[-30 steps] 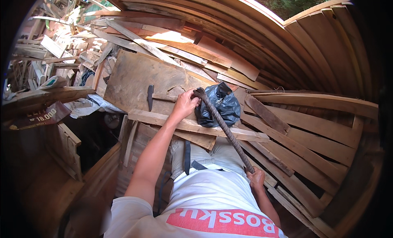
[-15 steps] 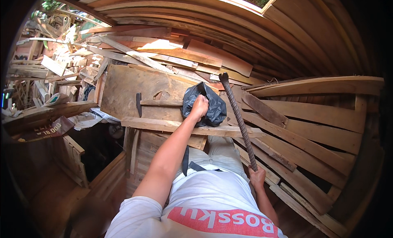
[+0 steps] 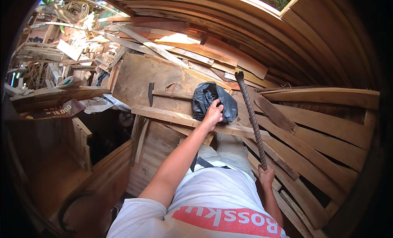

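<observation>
My left hand (image 3: 213,114) is closed on the near edge of a black plastic bag (image 3: 203,97), its fingers curled against the crumpled plastic. The bag's mouth gapes a little; what is inside is too dark to tell. A hammer (image 3: 170,93) lies on the board left of the bag, its dark head at the far left and the end of its wooden handle hidden by the bag. In my right hand (image 3: 267,175) is the lower end of a twisted-metal pry bar (image 3: 252,117). It slants up and away, its forked claw at the far end.
Under the bag is a worn wooden board (image 3: 133,78), with a long plank (image 3: 176,116) along its near side. Loose planks (image 3: 315,146) with dark gaps spread to the right. Scrap wood (image 3: 61,50) heaps at the far left; a dark opening (image 3: 108,138) lies at the left.
The view has shifted, so the scene sits farther right. My left hand has moved from the bag's mouth toward its near edge. My right hand still grips the pry bar.
</observation>
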`<state>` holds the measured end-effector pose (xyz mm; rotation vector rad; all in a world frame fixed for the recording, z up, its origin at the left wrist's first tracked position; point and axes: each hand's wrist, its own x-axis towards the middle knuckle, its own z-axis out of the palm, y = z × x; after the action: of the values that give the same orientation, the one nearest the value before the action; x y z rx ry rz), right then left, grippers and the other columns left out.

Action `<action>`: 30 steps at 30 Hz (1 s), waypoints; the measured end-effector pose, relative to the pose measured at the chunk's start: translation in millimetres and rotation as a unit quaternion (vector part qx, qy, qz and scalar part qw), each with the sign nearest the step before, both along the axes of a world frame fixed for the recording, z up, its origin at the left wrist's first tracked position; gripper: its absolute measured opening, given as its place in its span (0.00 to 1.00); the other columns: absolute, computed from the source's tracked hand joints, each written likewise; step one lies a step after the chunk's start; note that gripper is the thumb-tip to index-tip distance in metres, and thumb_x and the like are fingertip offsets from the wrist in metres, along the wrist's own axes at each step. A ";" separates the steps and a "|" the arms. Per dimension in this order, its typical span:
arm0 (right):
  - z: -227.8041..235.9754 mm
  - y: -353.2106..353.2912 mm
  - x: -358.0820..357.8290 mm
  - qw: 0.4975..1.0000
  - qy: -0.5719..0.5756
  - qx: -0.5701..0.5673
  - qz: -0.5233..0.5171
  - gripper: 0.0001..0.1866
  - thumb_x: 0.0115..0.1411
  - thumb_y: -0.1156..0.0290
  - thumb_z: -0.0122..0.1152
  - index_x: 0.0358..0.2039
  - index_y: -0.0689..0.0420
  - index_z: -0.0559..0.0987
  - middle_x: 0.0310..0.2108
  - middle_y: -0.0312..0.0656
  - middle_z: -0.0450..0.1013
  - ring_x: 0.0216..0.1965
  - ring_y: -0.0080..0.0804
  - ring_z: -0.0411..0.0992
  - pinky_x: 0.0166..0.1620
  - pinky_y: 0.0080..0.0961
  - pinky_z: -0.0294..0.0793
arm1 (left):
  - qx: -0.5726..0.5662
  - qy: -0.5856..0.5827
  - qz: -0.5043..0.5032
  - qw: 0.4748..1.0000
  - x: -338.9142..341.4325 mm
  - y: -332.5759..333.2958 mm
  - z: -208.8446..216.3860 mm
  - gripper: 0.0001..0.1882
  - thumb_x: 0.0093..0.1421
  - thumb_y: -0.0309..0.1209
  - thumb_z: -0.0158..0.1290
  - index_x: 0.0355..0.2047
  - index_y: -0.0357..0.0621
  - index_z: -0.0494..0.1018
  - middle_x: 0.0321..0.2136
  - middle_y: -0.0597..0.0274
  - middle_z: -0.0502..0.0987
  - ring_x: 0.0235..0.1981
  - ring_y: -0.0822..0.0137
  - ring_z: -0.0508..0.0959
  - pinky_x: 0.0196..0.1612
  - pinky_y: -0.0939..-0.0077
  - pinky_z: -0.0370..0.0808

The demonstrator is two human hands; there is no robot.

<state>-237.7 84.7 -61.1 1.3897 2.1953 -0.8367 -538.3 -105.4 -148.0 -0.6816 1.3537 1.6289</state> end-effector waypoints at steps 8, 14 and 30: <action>-3.5 15.8 -19.0 0.997 0.027 -0.005 0.072 0.14 0.50 0.64 0.65 0.24 0.64 0.78 0.15 0.53 0.68 0.20 0.38 0.72 0.28 0.35 0.69 | -0.016 0.289 0.059 0.956 34.6 -51.7 11.8 0.12 0.65 0.27 0.45 0.47 0.36 0.69 0.41 0.58 0.77 0.40 0.70 0.77 0.44 0.79 0.72; 15.4 26.6 -33.2 0.982 -0.005 0.030 0.184 0.15 0.50 0.60 0.65 0.26 0.61 0.80 0.18 0.55 0.71 0.23 0.50 0.73 0.31 0.38 0.71 | -0.245 0.258 0.296 0.887 45.3 -187.1 -11.5 0.13 0.62 0.23 0.48 0.48 0.40 0.63 0.37 0.60 0.70 0.31 0.73 0.73 0.34 0.81 0.74; 179.8 -49.4 -112.6 0.903 -0.148 0.061 0.399 0.18 0.48 0.60 0.67 0.26 0.63 0.75 0.21 0.59 0.73 0.29 0.59 0.73 0.36 0.47 0.71 | -0.249 0.191 0.301 0.900 -34.7 -322.2 -42.7 0.55 0.49 0.28 0.64 0.68 0.49 0.38 0.64 0.48 0.52 0.57 0.56 0.65 0.51 0.61 0.69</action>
<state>-350.3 35.3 118.8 0.4909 2.2807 -0.1706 -572.9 -427.6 -190.7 -1.2250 2.0272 1.9784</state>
